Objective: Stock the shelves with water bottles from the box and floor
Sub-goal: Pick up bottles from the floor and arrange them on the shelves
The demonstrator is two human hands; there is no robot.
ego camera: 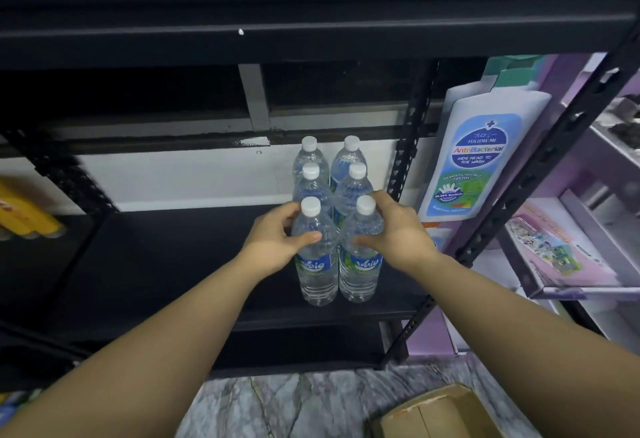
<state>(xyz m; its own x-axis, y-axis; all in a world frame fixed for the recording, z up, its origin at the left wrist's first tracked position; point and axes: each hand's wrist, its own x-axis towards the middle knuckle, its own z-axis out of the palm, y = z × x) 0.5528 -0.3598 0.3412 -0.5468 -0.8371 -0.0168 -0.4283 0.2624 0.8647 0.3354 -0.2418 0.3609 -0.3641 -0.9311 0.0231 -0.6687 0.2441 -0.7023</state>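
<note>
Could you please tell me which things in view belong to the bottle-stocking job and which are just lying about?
Part of the job: six water bottles, black shelf, cardboard box, left hand, right hand.

Just lying about: body wash bottle, yellow packets, purple display stand.

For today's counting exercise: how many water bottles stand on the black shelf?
6, in two columns: front pair gripped by left hand and right hand, middle pair, back pair. None seem hidden.

Dim, soft picture; edges warped and blurred.
</note>
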